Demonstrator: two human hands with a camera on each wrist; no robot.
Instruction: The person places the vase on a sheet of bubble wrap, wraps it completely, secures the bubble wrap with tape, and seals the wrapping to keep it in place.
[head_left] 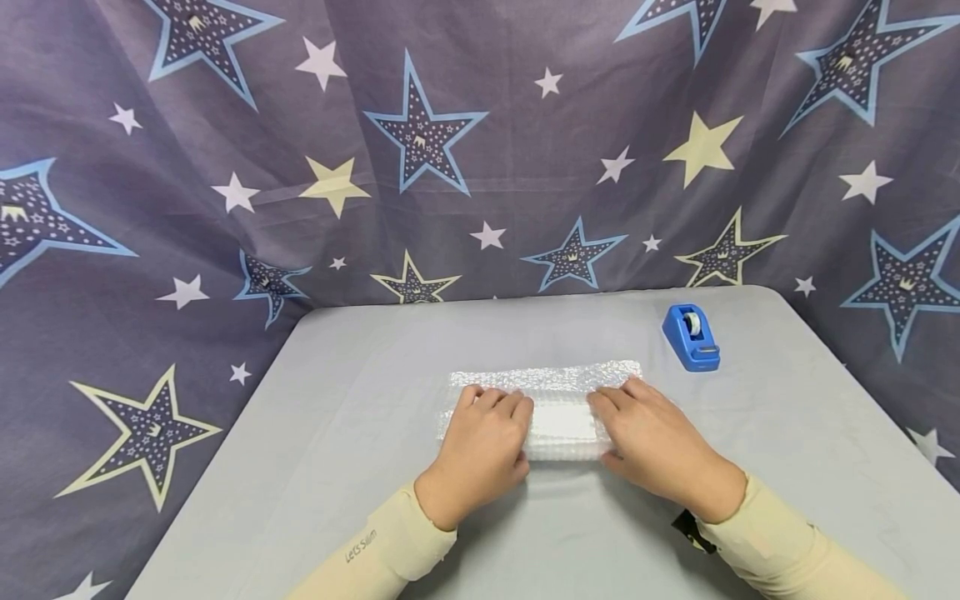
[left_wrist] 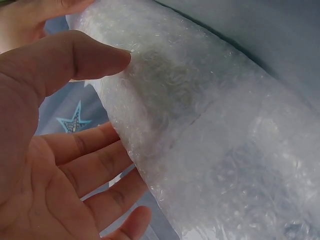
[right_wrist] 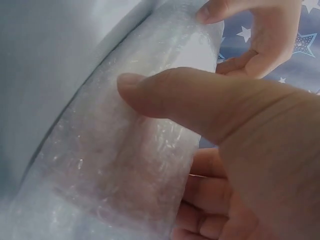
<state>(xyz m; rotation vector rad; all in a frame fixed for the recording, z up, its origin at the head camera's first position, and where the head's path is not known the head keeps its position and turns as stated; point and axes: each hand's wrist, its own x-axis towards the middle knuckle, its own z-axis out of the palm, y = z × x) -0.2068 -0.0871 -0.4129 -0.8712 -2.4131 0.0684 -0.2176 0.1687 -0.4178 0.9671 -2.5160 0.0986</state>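
A sheet of bubble wrap [head_left: 547, 379] lies across the table, folded around something white and rectangular [head_left: 561, 422] whose bare face shows between the hands. My left hand [head_left: 486, 442] grips the wrap's left part, fingers over the far side and thumb on the near side. At the right part, my right hand [head_left: 652, 437] holds the wrap the same way. In the left wrist view the left thumb [left_wrist: 95, 56] presses the wrap's near face. The right thumb [right_wrist: 160, 92] lies on the near face in the right wrist view. Wrap hides most of the white thing.
A blue tape dispenser [head_left: 692, 337] with a roll of tape stands at the back right of the grey-covered table [head_left: 352, 400]. Behind the table hangs a dark curtain [head_left: 510, 167] printed with stars.
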